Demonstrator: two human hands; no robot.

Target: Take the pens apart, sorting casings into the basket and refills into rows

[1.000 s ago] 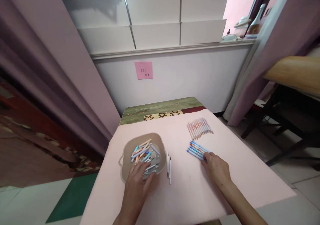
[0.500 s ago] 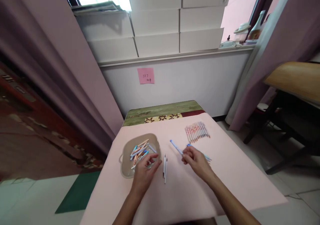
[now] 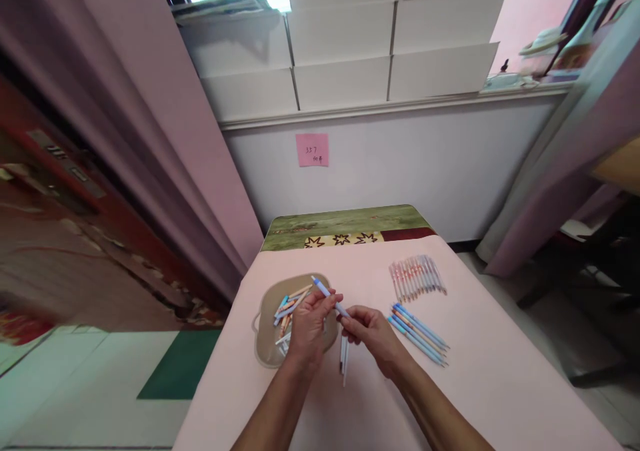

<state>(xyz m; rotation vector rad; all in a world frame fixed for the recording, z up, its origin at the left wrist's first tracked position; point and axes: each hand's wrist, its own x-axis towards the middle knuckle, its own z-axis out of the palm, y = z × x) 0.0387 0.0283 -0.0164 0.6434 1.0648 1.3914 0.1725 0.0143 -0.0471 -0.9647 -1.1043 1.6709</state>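
Note:
A blue-and-white pen (image 3: 321,285) slants between my two hands, over the right edge of a beige tray. My left hand (image 3: 309,327) pinches it near the middle, and my right hand (image 3: 373,332) has its fingers closed on the lower end. Inside the tray (image 3: 265,352) lie several loose pens (image 3: 289,311) in blue, orange and cream, partly covered by my left hand. Thin white sticks with dark parts, like pen refills (image 3: 344,364), rest on the table below my hands. To the right of my right hand is a slanted row of blue and cream pens (image 3: 419,334).
Farther back on the pink tablecloth (image 3: 360,264) is a neat row of clear pens (image 3: 416,279) with reddish and grey colours. A green wooden tabletop strip (image 3: 345,219) shows at the far edge, against a wall with a pink note (image 3: 313,149).
My right hand has brought the pen leftward from beside the blue row, and my left hand has risen from the tray to grip it too. The view has shifted left.

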